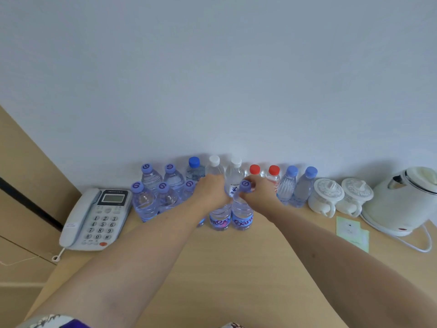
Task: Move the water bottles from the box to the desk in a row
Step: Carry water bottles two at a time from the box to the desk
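1. Your left hand (211,188) covers the cap and neck of the front bottle (220,217) under it, so you cannot see how the fingers sit.
2. Your left forearm (151,235) hides most of another bottle (189,189) behind it.
3. The bottle labels (242,220) read only in part.
4. The kettle (402,200) runs off the right edge.
5. The print on the green card (352,233) is too small to read.

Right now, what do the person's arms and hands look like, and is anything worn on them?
Both forearms are bare, with no watch, ring or glove visible on the left hand or right hand. At the bottom edge, near the left arm, a patterned sleeve shows white, grey and purple.
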`<act>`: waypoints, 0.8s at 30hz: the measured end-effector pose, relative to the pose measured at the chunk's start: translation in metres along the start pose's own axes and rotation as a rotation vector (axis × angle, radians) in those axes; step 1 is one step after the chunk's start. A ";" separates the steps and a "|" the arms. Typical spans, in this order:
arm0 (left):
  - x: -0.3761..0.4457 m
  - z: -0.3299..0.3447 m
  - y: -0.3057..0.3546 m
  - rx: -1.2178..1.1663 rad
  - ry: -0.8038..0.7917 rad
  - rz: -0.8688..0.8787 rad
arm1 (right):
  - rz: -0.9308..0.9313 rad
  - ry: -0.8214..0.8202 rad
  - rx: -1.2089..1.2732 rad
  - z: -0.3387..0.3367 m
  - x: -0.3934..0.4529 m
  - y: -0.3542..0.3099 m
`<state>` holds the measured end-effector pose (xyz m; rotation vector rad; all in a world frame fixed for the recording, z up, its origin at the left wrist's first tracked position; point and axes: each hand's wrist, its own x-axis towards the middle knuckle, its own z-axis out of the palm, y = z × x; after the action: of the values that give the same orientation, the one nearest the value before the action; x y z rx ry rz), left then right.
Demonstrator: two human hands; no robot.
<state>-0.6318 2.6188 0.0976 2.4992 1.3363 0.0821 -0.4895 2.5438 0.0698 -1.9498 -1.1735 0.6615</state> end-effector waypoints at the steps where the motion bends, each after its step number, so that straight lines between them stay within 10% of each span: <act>1: 0.001 -0.003 -0.001 0.015 -0.026 0.012 | -0.001 0.010 0.006 0.001 0.001 0.000; 24: 0.015 -0.018 -0.005 0.142 -0.025 0.034 | 0.005 -0.056 0.028 0.003 0.007 -0.006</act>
<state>-0.6311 2.6385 0.1120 2.6316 1.3331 -0.0379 -0.4922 2.5527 0.0725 -1.9225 -1.1872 0.7355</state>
